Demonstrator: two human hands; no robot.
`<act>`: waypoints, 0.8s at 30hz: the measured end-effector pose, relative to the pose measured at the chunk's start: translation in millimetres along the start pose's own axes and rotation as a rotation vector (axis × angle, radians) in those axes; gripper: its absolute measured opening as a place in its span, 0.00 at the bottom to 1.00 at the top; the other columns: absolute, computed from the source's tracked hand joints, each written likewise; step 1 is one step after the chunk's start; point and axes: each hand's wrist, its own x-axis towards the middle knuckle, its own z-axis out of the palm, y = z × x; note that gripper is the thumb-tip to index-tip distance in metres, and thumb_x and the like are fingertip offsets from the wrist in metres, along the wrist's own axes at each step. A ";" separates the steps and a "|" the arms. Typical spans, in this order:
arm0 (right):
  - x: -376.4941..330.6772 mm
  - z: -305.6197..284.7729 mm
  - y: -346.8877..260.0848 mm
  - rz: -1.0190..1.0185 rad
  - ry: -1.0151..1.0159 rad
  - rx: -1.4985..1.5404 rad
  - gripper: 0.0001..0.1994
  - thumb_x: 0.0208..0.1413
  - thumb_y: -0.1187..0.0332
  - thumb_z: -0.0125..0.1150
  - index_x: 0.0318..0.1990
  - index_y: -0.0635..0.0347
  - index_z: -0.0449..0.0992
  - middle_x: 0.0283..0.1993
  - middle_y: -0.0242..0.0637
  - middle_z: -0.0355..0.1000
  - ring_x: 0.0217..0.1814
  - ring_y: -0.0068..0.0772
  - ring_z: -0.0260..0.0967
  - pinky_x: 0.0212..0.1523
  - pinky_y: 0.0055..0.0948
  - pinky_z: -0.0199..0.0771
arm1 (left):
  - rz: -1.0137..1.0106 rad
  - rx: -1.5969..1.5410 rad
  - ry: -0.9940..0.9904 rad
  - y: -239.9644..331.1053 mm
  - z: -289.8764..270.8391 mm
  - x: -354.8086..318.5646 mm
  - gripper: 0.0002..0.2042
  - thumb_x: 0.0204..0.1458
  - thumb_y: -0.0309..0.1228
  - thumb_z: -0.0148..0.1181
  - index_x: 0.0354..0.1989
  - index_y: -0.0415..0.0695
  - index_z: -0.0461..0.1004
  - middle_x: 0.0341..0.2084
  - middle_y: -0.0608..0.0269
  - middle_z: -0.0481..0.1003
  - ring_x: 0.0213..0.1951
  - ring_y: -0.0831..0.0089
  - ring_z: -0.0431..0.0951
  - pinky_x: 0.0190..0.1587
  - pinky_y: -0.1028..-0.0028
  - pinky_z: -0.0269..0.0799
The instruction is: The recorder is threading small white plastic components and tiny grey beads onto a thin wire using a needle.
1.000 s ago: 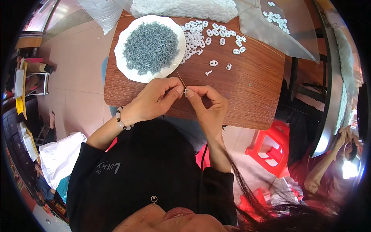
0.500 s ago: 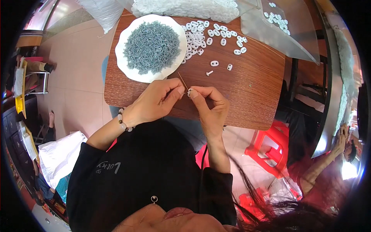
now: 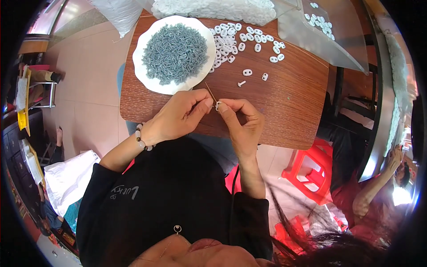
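Note:
My right hand (image 3: 243,120) pinches a small white plastic piece (image 3: 218,106) with holes between thumb and forefinger. My left hand (image 3: 184,113) is closed beside it, thumb and forefinger pressed together. A thin brown needle-like rod (image 3: 210,91) slants down past the left fingertips toward the white piece. What the left fingertips hold is too small to make out. Both hands are over the near edge of the brown wooden table (image 3: 284,115). Just beyond them lie a white two-holed piece (image 3: 247,72), another white piece (image 3: 265,77) and a small white peg (image 3: 241,83).
A white scalloped plate (image 3: 139,66) heaped with small grey-blue cylindrical parts (image 3: 175,53) stands at the far left. Many white two-holed pieces (image 3: 227,44) lie beside it. Clear plastic bins (image 3: 307,42) stand behind. A red stool (image 3: 311,171) and another person's arm (image 3: 378,184) are at right.
My hands stay almost in place, with only a slight shift of the fingers and the rod. At right, the other person's arm has moved slightly.

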 end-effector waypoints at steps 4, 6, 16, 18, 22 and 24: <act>-0.1 -0.2 -4.9 -0.001 -0.015 -0.046 0.04 0.52 0.74 0.64 0.34 0.66 0.79 0.29 0.27 0.74 0.30 0.13 0.63 0.34 0.15 0.63 | -0.001 0.019 -0.034 3.6 -0.7 0.7 0.10 0.61 0.27 0.43 0.27 0.39 0.65 0.20 0.69 0.64 0.23 0.83 0.63 0.25 0.81 0.60; -0.2 1.6 -8.6 0.082 -0.009 -0.017 0.05 0.52 0.74 0.64 0.34 0.66 0.79 0.29 0.27 0.74 0.30 0.12 0.63 0.34 0.15 0.63 | 0.005 0.015 -0.005 4.2 1.2 0.9 0.10 0.60 0.28 0.45 0.28 0.37 0.66 0.18 0.64 0.65 0.22 0.79 0.61 0.25 0.77 0.60; -1.4 2.2 -3.9 -0.075 -0.023 -0.139 0.04 0.52 0.76 0.63 0.35 0.66 0.79 0.28 0.26 0.73 0.30 0.12 0.63 0.33 0.13 0.61 | 0.006 0.033 0.034 5.2 2.7 -0.2 0.09 0.59 0.27 0.48 0.28 0.36 0.67 0.17 0.55 0.65 0.20 0.69 0.60 0.24 0.70 0.60; -3.1 3.6 0.3 -0.094 -0.006 -0.090 0.04 0.52 0.77 0.63 0.35 0.67 0.78 0.28 0.25 0.73 0.29 0.10 0.63 0.31 0.11 0.60 | 0.035 0.055 0.046 5.8 3.5 0.0 0.08 0.58 0.26 0.48 0.28 0.36 0.67 0.17 0.55 0.65 0.19 0.68 0.60 0.24 0.70 0.59; -5.5 3.8 2.9 -0.086 -0.009 -0.089 0.03 0.52 0.78 0.63 0.35 0.67 0.78 0.28 0.25 0.73 0.29 0.09 0.62 0.29 0.11 0.58 | 0.114 0.129 0.094 -0.7 8.1 1.0 0.07 0.57 0.25 0.49 0.28 0.35 0.68 0.17 0.54 0.66 0.19 0.63 0.61 0.24 0.69 0.59; -6.3 4.9 2.2 -0.068 0.001 -0.090 0.03 0.52 0.78 0.63 0.35 0.66 0.78 0.28 0.25 0.73 0.29 0.09 0.63 0.30 0.11 0.59 | 0.108 0.123 0.116 -1.9 11.5 -0.1 0.08 0.58 0.25 0.49 0.28 0.35 0.67 0.17 0.56 0.64 0.20 0.70 0.60 0.24 0.72 0.59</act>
